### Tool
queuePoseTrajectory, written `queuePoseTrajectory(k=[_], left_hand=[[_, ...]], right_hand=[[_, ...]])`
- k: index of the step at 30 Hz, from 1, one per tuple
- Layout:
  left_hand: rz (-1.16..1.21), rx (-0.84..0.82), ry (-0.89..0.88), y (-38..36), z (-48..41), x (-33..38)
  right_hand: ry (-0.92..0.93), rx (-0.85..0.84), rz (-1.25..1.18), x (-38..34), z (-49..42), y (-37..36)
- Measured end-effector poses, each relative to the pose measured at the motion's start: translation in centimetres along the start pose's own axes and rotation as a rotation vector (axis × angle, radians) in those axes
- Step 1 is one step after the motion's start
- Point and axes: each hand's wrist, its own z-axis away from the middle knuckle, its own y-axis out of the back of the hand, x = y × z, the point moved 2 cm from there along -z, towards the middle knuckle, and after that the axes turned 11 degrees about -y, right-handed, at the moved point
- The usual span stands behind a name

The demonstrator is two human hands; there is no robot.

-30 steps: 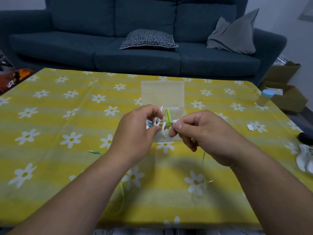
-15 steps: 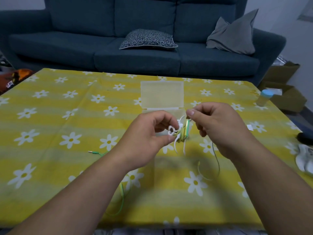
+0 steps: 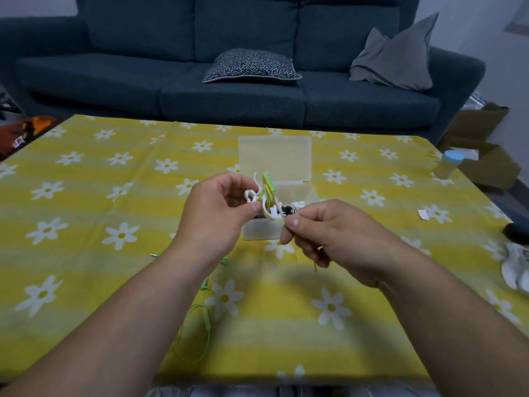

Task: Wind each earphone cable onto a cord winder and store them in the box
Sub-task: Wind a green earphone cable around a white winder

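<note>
From the head camera, the left hand [image 3: 220,213] pinches a small winder [image 3: 267,193] between thumb and curled fingers, held in the air just in front of the box [image 3: 259,233]. The right hand [image 3: 332,233] pinches the cable [image 3: 279,220] between thumb and forefinger close beside the winder, its other fingers curled under, with a thin strand hanging below them. The likeliest slip, I judge, is slack: the cable looks thin, smooth and limp, so if the right pinch eases, the turns already on could spring off the winder's curved prongs and tangle. The hanging end could also catch on the fingers or the box edge. The winder seems to be hard white plastic with bent arms and a green-and-yellow band, though blur hides how many turns sit on it. The box is frosted, translucent plastic, rectangular, its lid [image 3: 274,156] standing open behind; small white and dark pieces lie inside. A second earphone [image 3: 204,322], bright green and loosely looped, lies unwound on the soft yellow daisy cloth [image 3: 86,224], under the left forearm.
</note>
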Motion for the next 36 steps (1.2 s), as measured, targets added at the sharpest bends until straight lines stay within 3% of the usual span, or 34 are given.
queuePoseTrajectory(k=[13,19,26,33,36], left_hand=[[-0.313,-0.253,-0.143,-1.1,0.4,0.6],[-0.381,-0.398,-0.214,-1.6,1.0,0.7],[-0.145,-0.455,-0.138,-1.9,1.2,1.2],[0.147,-0.449,-0.049,-1.8,1.4,0.9],[0.306,-0.379,-0.015,-1.8,1.2,1.1]], right_hand=[[0.154,0.149,0.018,-1.7,1.3,1.7],[0.161,0.404,0.24,-1.4,0.9,2.8],[0.158,0.421,0.154,-1.2,0.7,3.2],[-0.045,0.159,-0.228,-0.1,0.0,3.0],[-0.1,0.133,-0.256,0.5,-0.4,2.7]])
